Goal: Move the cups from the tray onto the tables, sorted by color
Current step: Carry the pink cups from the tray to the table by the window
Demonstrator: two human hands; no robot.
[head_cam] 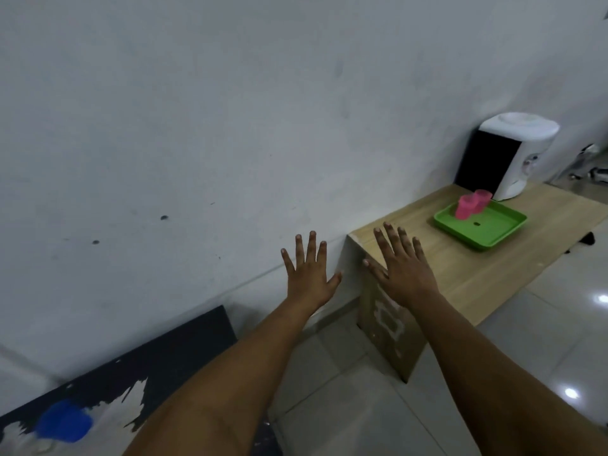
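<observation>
On green tray (pixel 493 238) — pink cups (pixel 472 205) (two)

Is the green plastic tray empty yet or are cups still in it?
Not empty: two pink plastic cups stand at the far corner of the green plastic tray.

My left hand (pixel 307 274) and right hand (pixel 403 264) reach forward, fingers spread, holding nothing. Two pink cups (pixel 472 205) stand on a green tray (pixel 493 236) on the wooden surface (pixel 477 274).

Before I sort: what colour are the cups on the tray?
Pink cups, head view.
</observation>
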